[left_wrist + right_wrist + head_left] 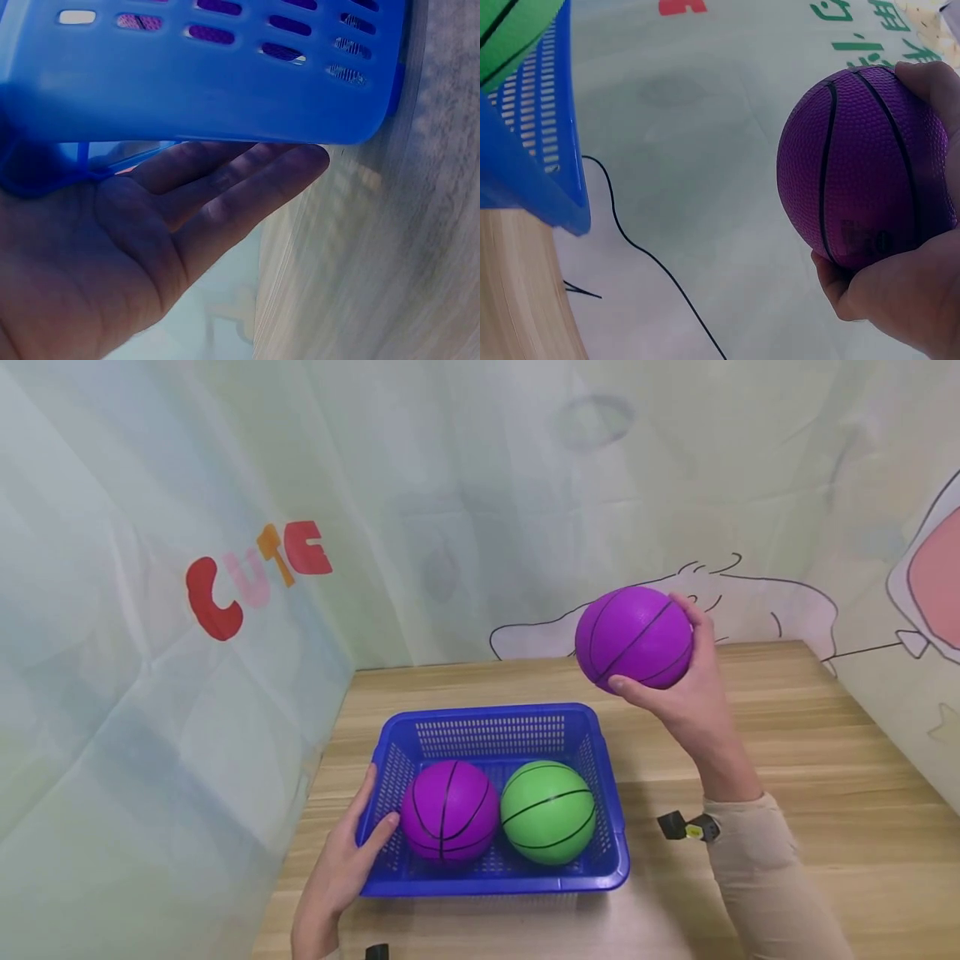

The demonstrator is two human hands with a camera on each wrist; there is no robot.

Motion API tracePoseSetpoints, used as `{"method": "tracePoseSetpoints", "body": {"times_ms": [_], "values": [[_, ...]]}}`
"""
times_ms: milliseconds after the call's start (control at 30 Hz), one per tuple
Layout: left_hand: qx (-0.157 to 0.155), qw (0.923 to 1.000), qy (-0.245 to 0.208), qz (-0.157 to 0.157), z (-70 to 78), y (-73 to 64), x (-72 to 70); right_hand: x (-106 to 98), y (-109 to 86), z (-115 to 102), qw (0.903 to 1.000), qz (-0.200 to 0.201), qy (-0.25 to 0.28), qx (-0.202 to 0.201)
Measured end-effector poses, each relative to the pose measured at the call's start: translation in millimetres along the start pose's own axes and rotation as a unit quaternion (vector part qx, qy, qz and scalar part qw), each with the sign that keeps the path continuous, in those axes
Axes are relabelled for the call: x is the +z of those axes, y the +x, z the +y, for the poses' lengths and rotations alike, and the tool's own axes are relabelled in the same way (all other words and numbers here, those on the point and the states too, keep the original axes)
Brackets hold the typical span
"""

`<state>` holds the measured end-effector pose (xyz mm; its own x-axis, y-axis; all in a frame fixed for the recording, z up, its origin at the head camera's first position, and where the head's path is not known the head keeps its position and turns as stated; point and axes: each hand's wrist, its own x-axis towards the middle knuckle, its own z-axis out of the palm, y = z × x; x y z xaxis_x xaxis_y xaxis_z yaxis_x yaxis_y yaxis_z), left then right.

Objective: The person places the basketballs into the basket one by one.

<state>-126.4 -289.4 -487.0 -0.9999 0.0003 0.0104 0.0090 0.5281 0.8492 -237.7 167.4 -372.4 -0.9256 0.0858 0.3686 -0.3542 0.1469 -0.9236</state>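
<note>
My right hand (697, 714) holds a purple toy basketball (633, 639) in the air, behind and to the right of the blue plastic basket (495, 886). In the right wrist view, thumb and fingers curve around that raised ball (862, 172). At the basket's left side, my left hand (339, 864) grips the rim, thumb over the top and fingers along the outer wall. The left wrist view has those fingers (232, 202) against the basket wall (187, 97). Inside the basket, a second purple ball (450, 814) sits left of a green ball (549, 814).
The basket stands on a wood-grain table (810, 752). A printed cloth backdrop (480, 527) rises along the table's back and sides. A black wrist strap piece (688, 828) sticks out from the right sleeve.
</note>
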Motion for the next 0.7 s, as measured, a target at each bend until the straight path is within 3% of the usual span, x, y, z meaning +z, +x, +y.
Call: {"method": "tracePoseSetpoints", "body": {"times_ms": [700], "values": [[-0.008,1.0000,0.001,0.003,-1.1,0.4,1.1,56,5.3,6,0.9893,-0.145,0.015,-0.005]]}}
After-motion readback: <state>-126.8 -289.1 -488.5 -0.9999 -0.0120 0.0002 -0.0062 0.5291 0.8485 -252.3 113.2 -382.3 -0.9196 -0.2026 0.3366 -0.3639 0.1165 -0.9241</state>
